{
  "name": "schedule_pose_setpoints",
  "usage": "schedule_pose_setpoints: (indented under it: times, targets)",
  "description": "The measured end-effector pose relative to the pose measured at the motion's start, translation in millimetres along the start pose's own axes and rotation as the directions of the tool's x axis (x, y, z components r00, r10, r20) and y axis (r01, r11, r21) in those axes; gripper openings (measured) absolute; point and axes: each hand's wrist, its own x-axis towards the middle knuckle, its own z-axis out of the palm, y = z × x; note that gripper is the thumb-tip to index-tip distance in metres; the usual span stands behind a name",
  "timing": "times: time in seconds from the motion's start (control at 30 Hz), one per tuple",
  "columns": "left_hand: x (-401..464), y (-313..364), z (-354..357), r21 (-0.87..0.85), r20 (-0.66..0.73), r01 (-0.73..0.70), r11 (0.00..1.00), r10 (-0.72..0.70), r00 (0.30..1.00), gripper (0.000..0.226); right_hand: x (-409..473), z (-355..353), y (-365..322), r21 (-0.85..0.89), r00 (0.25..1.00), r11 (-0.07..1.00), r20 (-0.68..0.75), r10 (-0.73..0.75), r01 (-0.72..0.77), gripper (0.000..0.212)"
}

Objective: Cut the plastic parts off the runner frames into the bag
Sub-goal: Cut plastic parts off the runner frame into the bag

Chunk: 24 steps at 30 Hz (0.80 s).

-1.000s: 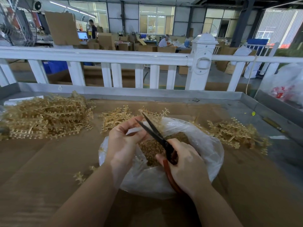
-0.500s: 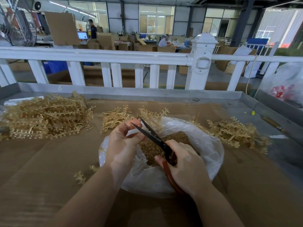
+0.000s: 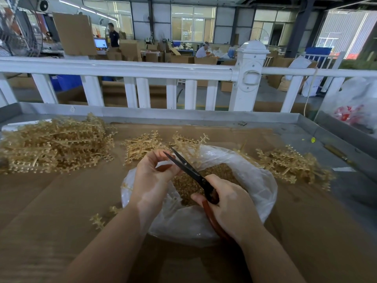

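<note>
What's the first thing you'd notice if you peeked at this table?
Two hands in the middle: the right hand grips black scissors, blades open, over a clear bag of small tan bits. The left hand curls by the blade tips; what it holds is hidden. A big heap of tan frames lies far left, a smaller heap on the right.

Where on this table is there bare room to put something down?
Bare cardboard lies near left, below the big runner pile, and near right beside the bag. The back, around the smaller piles, is crowded.
</note>
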Motion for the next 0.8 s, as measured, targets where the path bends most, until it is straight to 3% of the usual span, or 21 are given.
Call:
schedule_pose_setpoints:
  times: [0.43, 0.8]
  targets:
    - [6, -5, -4, -0.001, -0.075, 0.057, 0.998, -0.057, 0.996, 0.030, -2, -1, 1, -0.058, 1.000, 0.998, -0.011, -0.003, 0.002, 0.031]
    - [7, 1, -10, 0.078, -0.027, 0.112, 0.991, -0.110, 0.994, 0.025, -3, 2, 3, -0.102, 0.999, 0.995, -0.037, 0.015, -0.019, 0.033]
